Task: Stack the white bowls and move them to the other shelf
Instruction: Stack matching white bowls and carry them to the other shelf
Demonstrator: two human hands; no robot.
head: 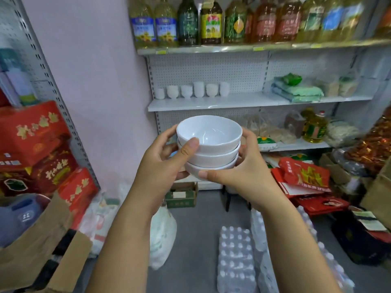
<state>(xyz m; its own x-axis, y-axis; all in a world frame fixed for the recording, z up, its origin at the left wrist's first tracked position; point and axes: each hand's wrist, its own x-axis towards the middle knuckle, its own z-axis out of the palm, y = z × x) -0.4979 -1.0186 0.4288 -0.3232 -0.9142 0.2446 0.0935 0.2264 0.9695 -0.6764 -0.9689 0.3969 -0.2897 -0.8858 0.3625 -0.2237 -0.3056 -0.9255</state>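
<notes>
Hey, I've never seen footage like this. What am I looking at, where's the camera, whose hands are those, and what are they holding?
No machine here: this is one picture from a wide-angle camera worn on a person's head, looking forward and down. The two arms reaching in are that person's own. The left hand and right hand grip a stack of white bowls, three by the rims that show, nested upright, in mid-air. Ahead is a white shelf with small white dishes at its back, and oil bottles on the shelf above. On the floor lie packs of bottled water; red boxes are piled at the left.
</notes>
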